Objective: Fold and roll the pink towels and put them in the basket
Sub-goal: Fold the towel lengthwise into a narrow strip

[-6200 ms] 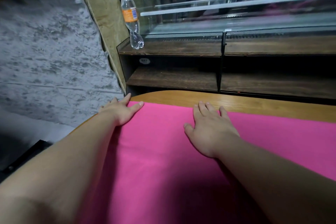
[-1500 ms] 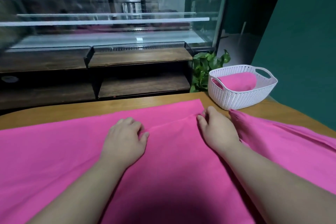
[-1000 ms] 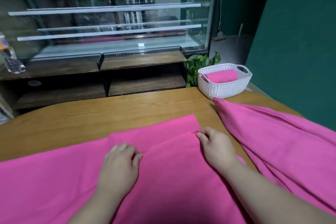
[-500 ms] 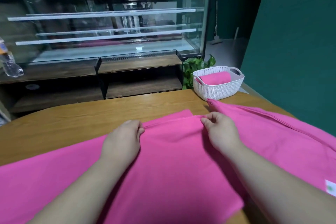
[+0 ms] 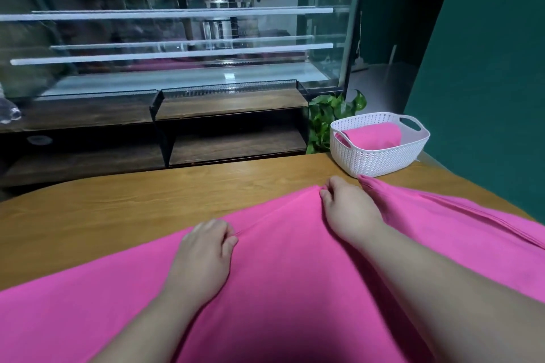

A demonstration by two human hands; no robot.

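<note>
1. Wooden table; glass display case behind at 12 o'clock; white basket on the table at 2 o'clock.
2. Done: one rolled towel, pink, lies in the basket.
3. In hand: flat towel at 6 o'clock, smooth, far edge puckered. Left hand and right hand each pinch that edge, fingers curled.
4. Judged left: finish folding, roll, basket it. Rumpled towel waits at 3 o'clock.
</note>
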